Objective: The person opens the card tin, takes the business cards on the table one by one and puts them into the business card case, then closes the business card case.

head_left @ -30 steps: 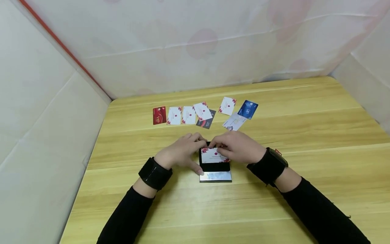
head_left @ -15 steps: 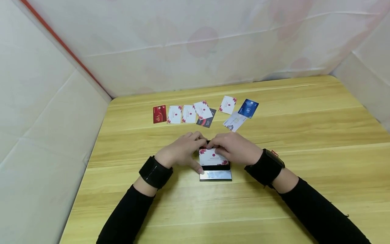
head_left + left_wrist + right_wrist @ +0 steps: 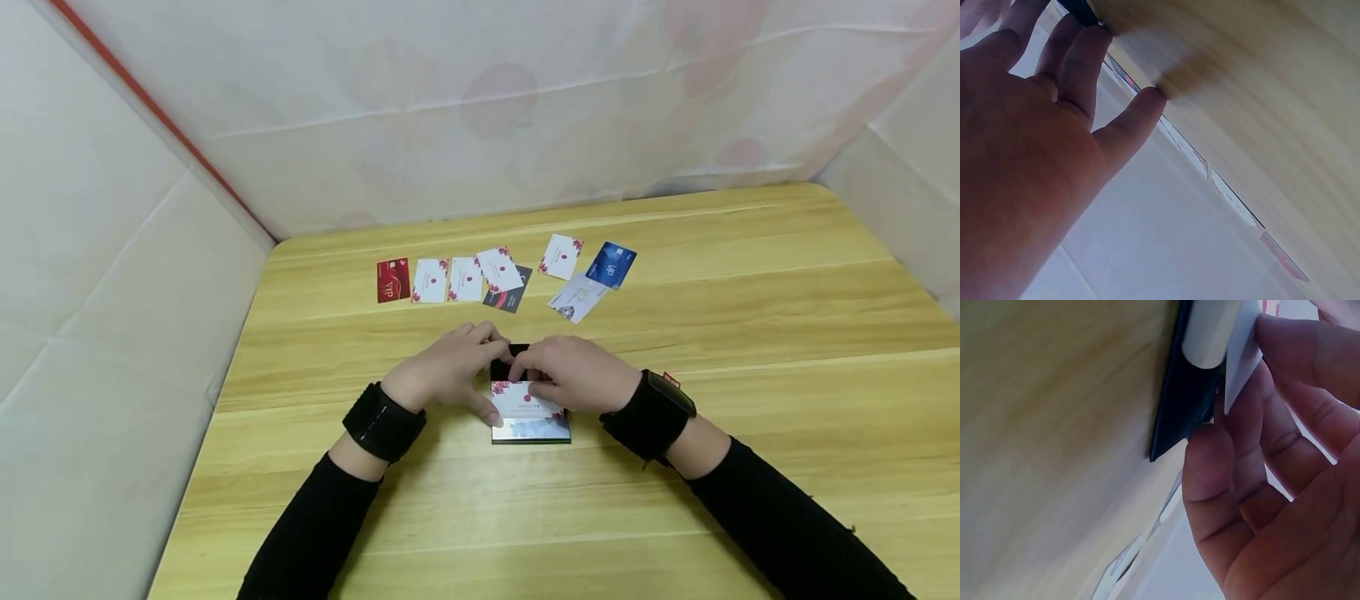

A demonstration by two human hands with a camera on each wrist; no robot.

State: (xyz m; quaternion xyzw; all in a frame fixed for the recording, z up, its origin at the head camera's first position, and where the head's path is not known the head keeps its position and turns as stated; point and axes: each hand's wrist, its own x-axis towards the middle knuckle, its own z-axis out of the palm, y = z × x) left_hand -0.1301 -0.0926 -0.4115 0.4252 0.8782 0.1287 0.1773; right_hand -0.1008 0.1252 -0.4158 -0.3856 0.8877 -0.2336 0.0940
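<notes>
A black card case with a silvery near strip (image 3: 536, 429) lies on the table in front of the person. My left hand (image 3: 450, 367) grips its left side, thumb on the near strip and fingers at the far part. In the left wrist view, the fingertips sit by a dark corner of the case (image 3: 1079, 9). My right hand (image 3: 581, 375) pinches a white business card with red flowers (image 3: 517, 406) between thumb and fingers, low over the case. The right wrist view shows the card (image 3: 1244, 359) tilted above the dark case (image 3: 1175, 419); its far end is hidden.
Behind the hands lie a red VIP card (image 3: 393, 280), several white flowered cards (image 3: 430, 281), a dark grey card (image 3: 504, 302), a blue VIP card (image 3: 611, 266) and a pale silver card (image 3: 576, 298). A pale cloth wall (image 3: 480, 150) stands along the wooden table's back edge.
The right hand has drawn the white card toward the person, from the black middle of the case down to the silvery strip. The left hand has stayed at the case.
</notes>
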